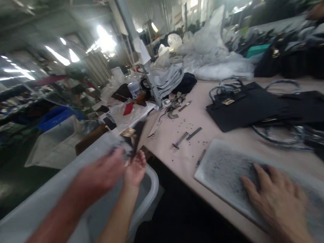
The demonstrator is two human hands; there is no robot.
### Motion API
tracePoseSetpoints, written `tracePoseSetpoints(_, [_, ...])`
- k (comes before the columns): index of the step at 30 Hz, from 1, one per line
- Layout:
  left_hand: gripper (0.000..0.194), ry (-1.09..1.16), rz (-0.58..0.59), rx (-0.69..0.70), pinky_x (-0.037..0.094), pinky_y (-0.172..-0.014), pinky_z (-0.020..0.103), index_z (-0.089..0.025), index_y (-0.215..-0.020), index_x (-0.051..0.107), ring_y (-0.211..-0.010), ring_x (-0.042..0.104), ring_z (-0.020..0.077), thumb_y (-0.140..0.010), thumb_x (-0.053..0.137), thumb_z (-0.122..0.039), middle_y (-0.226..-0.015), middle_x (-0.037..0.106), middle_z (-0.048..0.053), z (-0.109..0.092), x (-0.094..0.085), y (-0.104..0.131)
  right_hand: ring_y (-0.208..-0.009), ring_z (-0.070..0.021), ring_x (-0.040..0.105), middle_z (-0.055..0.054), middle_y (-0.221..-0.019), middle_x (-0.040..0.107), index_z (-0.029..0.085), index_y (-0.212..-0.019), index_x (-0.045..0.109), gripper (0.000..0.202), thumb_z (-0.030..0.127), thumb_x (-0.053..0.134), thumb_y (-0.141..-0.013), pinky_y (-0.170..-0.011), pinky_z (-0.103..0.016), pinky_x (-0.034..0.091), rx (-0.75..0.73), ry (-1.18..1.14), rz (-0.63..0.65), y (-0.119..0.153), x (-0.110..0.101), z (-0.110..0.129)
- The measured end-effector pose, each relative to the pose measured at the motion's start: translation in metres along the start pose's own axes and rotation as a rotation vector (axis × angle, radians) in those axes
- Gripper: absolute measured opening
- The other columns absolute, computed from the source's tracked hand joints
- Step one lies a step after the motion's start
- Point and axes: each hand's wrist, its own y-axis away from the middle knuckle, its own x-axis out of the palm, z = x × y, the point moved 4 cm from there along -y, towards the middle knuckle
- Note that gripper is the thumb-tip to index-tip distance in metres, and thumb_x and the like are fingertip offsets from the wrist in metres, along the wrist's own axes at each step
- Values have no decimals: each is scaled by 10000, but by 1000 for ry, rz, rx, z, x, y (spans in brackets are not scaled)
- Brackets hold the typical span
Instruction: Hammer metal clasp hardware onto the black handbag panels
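My right hand [278, 198] lies palm down with spread fingers on a grey, worn slab [225, 165] at the table's front edge. On the left, my left hand [135, 170] is turned palm up, its fingers apart and slightly bent. Close beside it is another person's hand [102, 176], smeared by motion, reaching in from the lower left. Just beyond both hands is a dark piece with gold-coloured metal [128, 132]. Blur hides which hand touches that piece. A thin pen-like tool [200, 158] rests by the slab's left edge.
Black handbags [244, 105] with looped handles lie at right. Strips [194, 133] and small bits are scattered mid-table. A metal post [151, 79] rises at the table's far left corner, near clear plastic wrap [213, 62]. A white tub [154, 182] stands left of the table.
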Motion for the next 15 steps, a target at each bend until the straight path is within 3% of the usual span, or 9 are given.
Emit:
tracePoseSetpoints(2, [529,302,-111,15,579,-571,243,-163,-712,691,-640,683,160,-1019,278,-289,-639,689,81,7,-16,-9,-1315,-382,467,-204,-1426,533,99,-1346,596,672,526,226,-982,-1103,-573,332,16,18,18,1,-2,1])
tracePoseSetpoints(4, [387,581,-251,-71,617,-631,263,-161,-835,718,-696,726,174,-969,388,-312,-737,740,87,25,-26,-18,-1348,-354,451,-178,-1447,529,124,-1371,581,601,495,289,-999,-1122,-564,320,23,27,25,2,0,-2])
tracePoseSetpoints(6, [331,618,-324,-191,634,-641,272,-160,-908,721,-723,738,182,-934,437,-330,-814,756,89,47,-22,-24,-1369,-347,444,-172,-1457,532,133,-1381,581,557,463,345,-1000,-1134,-564,313,36,28,25,4,4,-5])
tracePoseSetpoints(7, [297,570,-294,-263,638,-644,283,-160,-916,716,-738,743,189,-922,456,-302,-839,759,90,57,-12,-26,-1376,-350,442,-171,-1463,533,134,-1383,586,544,448,369,-995,-1138,-566,310,47,26,25,5,5,-6])
tracePoseSetpoints(9, [217,438,-178,-366,640,-649,304,-151,-891,704,-737,744,203,-886,511,-250,-829,755,91,72,17,-27,-1392,-357,437,-170,-1479,529,138,-1385,595,526,421,408,-982,-1147,-568,307,71,16,35,7,7,-6])
tracePoseSetpoints(11, [155,282,-17,-359,632,-656,317,-135,-889,702,-731,742,221,-842,609,-249,-816,753,97,78,57,-28,-1406,-355,432,-161,-1498,521,152,-1394,596,518,404,432,-972,-1158,-570,300,93,4,49,8,7,-5])
tracePoseSetpoints(15, [315,-80,290,-121,615,-716,337,-115,-946,728,-785,741,261,-771,765,-374,-860,758,115,64,151,-39,-1423,-348,429,-142,-1519,510,182,-1405,595,520,418,462,-961,-1167,-575,302,125,-16,60,10,9,-4])
